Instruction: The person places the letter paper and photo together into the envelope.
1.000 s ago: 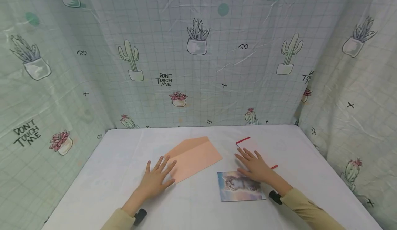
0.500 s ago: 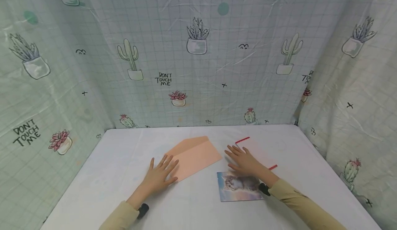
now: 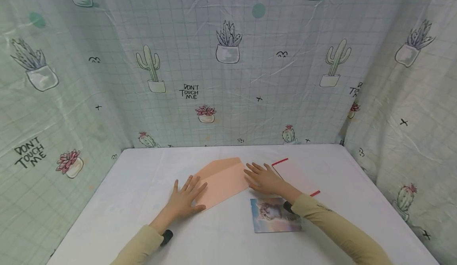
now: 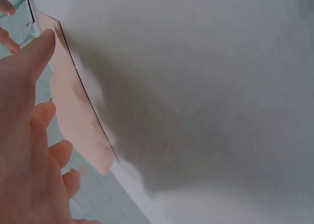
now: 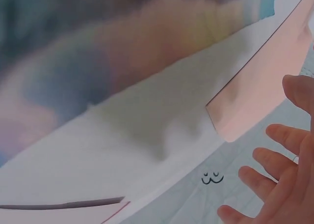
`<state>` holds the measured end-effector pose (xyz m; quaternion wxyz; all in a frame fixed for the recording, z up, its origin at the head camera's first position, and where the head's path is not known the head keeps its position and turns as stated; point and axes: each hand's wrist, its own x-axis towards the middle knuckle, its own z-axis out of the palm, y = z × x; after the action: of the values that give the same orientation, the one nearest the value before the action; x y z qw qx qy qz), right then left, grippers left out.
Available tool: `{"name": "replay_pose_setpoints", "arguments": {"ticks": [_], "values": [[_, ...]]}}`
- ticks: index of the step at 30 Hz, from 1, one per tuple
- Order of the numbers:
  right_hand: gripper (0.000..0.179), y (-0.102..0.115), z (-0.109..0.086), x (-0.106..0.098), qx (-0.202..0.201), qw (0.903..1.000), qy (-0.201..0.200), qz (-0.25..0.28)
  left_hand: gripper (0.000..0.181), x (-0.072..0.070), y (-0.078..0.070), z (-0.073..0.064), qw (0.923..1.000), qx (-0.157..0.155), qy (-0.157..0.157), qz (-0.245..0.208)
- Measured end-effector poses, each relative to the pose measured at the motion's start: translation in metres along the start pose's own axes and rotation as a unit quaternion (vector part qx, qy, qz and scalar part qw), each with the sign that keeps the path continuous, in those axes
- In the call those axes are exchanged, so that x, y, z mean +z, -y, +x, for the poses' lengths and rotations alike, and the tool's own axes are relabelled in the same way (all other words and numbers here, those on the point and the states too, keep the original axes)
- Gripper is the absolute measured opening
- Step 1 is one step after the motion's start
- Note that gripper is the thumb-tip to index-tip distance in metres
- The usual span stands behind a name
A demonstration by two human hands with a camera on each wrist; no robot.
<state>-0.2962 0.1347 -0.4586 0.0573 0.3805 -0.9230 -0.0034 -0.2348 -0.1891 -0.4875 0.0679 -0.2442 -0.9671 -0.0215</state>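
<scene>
A peach-coloured envelope (image 3: 225, 183) lies on the white table with its flap folded out at the far side. My left hand (image 3: 183, 201), fingers spread, is over its left end; whether it touches the paper I cannot tell. My right hand (image 3: 265, 179) hovers by the envelope's right end, fingers apart and holding nothing. In the right wrist view its fingers (image 5: 267, 184) stand off the envelope (image 5: 260, 81). A card with a kitten picture (image 3: 267, 217) lies below the right hand, partly covered by the wrist and sleeve.
A pale pink sheet (image 3: 298, 175) with red strips at two ends lies right of the right hand, partly behind the forearm. Table edges (image 3: 235, 146) meet a cactus-print cloth (image 3: 228, 98) at the back and sides. Dark wrist cameras (image 3: 166, 237) sit under both wrists.
My right hand has moved left, from over the pink sheet to the envelope's right end. The left hand has shifted slightly up and right. Envelope, card and sheet have stayed put.
</scene>
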Motion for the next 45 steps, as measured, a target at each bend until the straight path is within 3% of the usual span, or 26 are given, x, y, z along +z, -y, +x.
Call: {"name": "replay_pose_setpoints", "arguments": {"ticks": [7,13,24,35,45], "values": [[0.054,0.005,0.018,-0.001,0.002,0.9999,0.011,-0.002,0.064,-0.001,-0.004,-0.002,0.9996,0.029,0.001,0.003],[0.053,0.007,0.03,0.004,0.0,0.9997,0.013,-0.02,0.058,-0.002,-0.005,-0.005,0.9992,0.034,0.014,0.012],[0.054,0.003,0.048,0.02,0.003,0.9988,0.012,-0.047,0.052,-0.003,-0.008,-0.008,0.9979,0.012,0.062,0.017],[0.056,0.015,0.062,0.025,-0.025,0.9976,0.03,-0.058,0.053,-0.006,-0.009,-0.008,0.9966,0.001,0.074,0.036],[0.054,0.027,0.076,0.025,0.005,0.9959,0.055,-0.072,0.054,-0.003,-0.007,-0.009,0.9967,-0.002,0.075,0.029]]}}
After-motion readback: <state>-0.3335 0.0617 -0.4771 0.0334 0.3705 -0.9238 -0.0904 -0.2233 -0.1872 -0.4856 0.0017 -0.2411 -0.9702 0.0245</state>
